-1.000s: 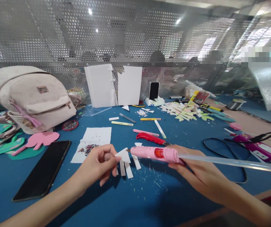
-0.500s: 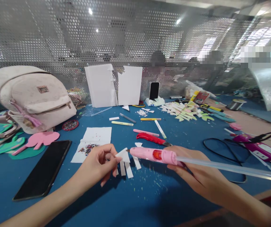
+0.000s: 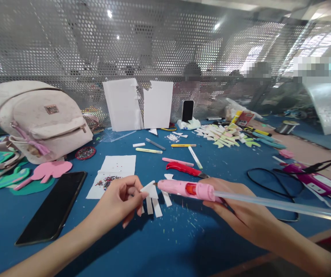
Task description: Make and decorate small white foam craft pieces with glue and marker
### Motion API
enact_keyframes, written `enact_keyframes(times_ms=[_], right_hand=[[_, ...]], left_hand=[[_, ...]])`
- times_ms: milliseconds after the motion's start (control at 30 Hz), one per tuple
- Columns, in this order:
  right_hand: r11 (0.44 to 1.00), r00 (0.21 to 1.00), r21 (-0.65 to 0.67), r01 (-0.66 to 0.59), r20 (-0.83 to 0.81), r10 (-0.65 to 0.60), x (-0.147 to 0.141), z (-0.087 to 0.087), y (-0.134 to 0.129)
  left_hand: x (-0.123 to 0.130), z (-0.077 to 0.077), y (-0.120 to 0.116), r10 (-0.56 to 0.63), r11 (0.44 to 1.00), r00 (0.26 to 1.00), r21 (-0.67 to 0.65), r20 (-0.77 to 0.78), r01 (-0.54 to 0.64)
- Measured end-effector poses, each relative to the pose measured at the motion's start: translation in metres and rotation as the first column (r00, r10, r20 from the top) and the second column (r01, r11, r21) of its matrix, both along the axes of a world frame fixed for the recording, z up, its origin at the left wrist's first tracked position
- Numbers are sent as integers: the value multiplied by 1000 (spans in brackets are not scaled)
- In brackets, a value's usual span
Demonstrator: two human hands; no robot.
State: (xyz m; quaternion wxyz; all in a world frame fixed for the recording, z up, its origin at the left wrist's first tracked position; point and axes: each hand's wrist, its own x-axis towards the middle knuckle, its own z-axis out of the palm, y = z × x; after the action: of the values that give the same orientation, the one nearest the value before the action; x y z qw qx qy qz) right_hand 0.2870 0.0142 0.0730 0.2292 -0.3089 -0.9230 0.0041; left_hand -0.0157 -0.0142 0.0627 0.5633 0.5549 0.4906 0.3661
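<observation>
My left hand [image 3: 119,201] pinches a small white foam cut-out [image 3: 150,189] just above the blue table [image 3: 165,246]. My right hand [image 3: 236,209] grips a pink glue gun [image 3: 188,189] with a long clear glue stick [image 3: 280,206] running out of its back toward the right. The gun's tip touches the white cut-out. A few white foam strips [image 3: 156,206] lie on the table right under the cut-out.
A black phone [image 3: 52,206] lies left of my left arm. A white paper with glitter [image 3: 112,175], a red cutter [image 3: 185,169], pens, foam shapes [image 3: 225,136], a beige backpack [image 3: 38,115], a black cord [image 3: 271,184] and a purple glue gun [image 3: 312,181] surround the hands. A perforated metal screen backs the table.
The glue gun has shifted very slightly left and down against the cut-out. Both hands otherwise hold still.
</observation>
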Motion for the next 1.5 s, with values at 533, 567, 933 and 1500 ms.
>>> enact_keyframes(times_ms=[533,567,933,1500], right_hand=[[1000,1000,-3,16,4,-16,-4,3,-1],[1000,1000,-10,16,5,-16,-4,3,-1],[999,1000,-32,24,-1,-24,-6,5,-2],[999,997,-48,24,-70,-27,-5,2,0]], left_hand=[[3,10,-4,31,1000,999,-2,-40,-31],[3,10,-4,32,999,999,-2,-39,-32],[4,12,-4,41,999,999,-13,-26,-41],[-1,-5,4,76,997,996,26,-38,-75]])
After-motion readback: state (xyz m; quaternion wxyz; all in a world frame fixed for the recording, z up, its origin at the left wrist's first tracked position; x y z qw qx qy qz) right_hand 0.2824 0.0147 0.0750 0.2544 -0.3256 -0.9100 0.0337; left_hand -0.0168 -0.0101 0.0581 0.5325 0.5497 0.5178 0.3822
